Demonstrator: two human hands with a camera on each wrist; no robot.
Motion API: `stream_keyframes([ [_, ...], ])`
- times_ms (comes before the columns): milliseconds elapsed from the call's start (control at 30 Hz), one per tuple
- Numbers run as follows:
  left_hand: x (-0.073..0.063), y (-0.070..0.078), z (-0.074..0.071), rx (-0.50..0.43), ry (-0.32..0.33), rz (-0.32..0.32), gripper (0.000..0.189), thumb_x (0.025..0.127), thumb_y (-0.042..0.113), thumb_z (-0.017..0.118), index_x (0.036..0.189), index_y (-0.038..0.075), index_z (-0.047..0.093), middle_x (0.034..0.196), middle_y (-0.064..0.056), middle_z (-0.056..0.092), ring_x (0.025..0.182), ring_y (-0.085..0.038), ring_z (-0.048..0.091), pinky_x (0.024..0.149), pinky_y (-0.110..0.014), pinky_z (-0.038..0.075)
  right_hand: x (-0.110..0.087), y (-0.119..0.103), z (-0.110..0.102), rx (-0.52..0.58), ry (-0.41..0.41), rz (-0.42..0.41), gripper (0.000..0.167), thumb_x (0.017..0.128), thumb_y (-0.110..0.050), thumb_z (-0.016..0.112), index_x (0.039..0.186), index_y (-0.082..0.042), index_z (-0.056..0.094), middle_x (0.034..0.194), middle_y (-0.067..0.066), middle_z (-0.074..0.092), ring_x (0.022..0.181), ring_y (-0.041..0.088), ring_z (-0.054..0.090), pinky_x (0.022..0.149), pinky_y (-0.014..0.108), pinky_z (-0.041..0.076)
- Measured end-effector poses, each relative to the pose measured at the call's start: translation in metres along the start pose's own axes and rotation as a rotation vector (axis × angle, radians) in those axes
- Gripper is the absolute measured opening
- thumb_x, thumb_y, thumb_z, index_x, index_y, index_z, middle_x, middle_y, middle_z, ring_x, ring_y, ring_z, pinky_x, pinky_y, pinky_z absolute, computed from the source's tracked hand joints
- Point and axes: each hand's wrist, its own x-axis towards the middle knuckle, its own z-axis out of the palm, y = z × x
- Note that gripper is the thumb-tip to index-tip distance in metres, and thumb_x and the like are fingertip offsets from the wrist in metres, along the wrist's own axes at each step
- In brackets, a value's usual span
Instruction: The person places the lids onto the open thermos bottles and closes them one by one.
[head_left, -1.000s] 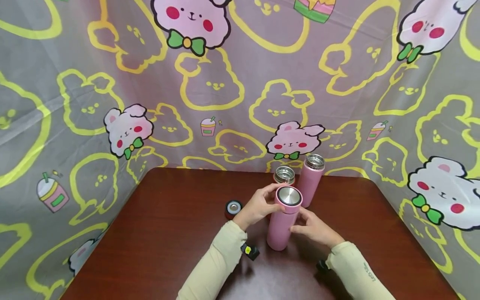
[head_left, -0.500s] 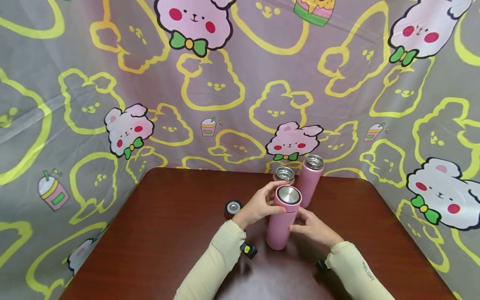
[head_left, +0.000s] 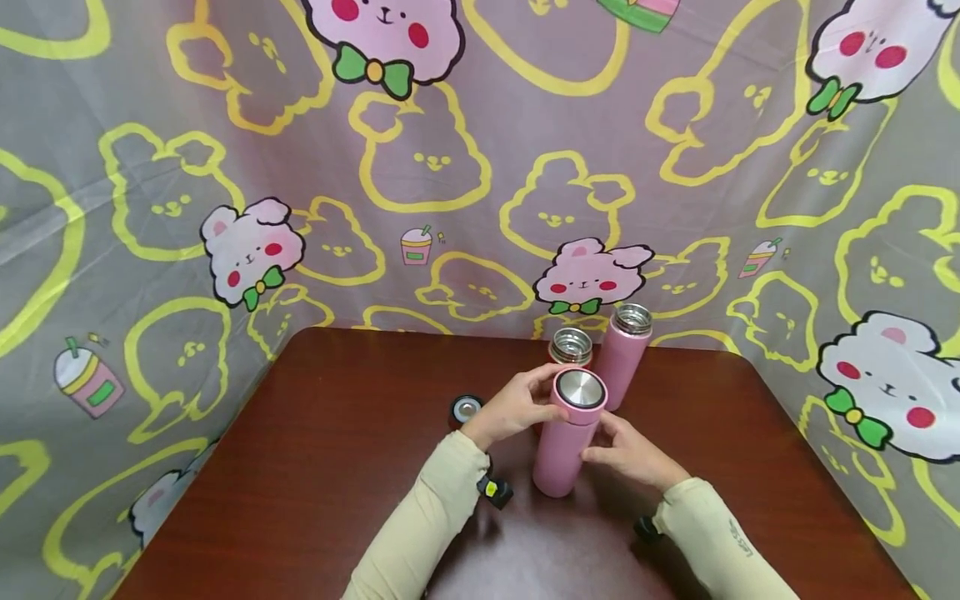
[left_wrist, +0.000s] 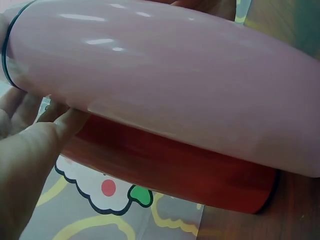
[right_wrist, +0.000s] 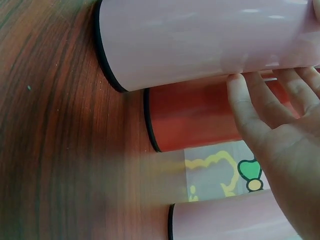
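Left hand pinching the lid, right hand gripping lower down! The capped pink bottle stands on the tabletop, red bottle just behind

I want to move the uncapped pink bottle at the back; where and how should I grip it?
I'd grip the uncapped pink bottle around mid-height, below its metallic neck, coming from the right: it stands upright, a cylinder open on top, with the red bottle on its left.
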Motion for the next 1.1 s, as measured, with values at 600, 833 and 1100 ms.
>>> stream_keyframes([
  [600, 0.004, 0.012, 0.01, -0.022, 0.071, 0.021, 0.06, 0.08, -0.004, 0.072, 0.13, 0.002, 0.041, 0.12, -0.011, 0.054, 0.104, -0.012, 0.057, 0.087, -0.029, 0.049, 0.0, -0.004, -0.002, 0.006, 0.003, -0.02, 0.053, 0.088, 0.001, 0.062, 0.135, 0.007, 0.038, 0.123, 0.005, 0.057, 0.105, 0.017, 0.059, 0.086, 0.03, 0.049],
  [833, 0.001, 0.008, 0.005, 0.009, 0.05, 0.004, 0.059, 0.083, 0.0, 0.07, 0.137, 0.005, 0.046, 0.126, -0.011, 0.057, 0.108, -0.011, 0.057, 0.089, -0.028, 0.047, 0.001, -0.001, -0.001, 0.012, -0.003, -0.041, 0.053, 0.088, 0.003, 0.062, 0.135, 0.007, 0.039, 0.125, 0.003, 0.056, 0.107, 0.017, 0.059, 0.086, 0.03, 0.048],
  [1100, -0.006, 0.008, 0.0, -0.047, -0.022, 0.032, 0.06, 0.089, 0.006, 0.065, 0.143, 0.004, 0.039, 0.135, -0.009, 0.05, 0.116, -0.011, 0.051, 0.095, -0.03, 0.043, 0.0, -0.001, 0.002, 0.009, -0.006, -0.02, 0.054, 0.088, 0.001, 0.063, 0.137, 0.003, 0.04, 0.125, 0.006, 0.056, 0.107, 0.019, 0.059, 0.087, 0.031, 0.048],
])
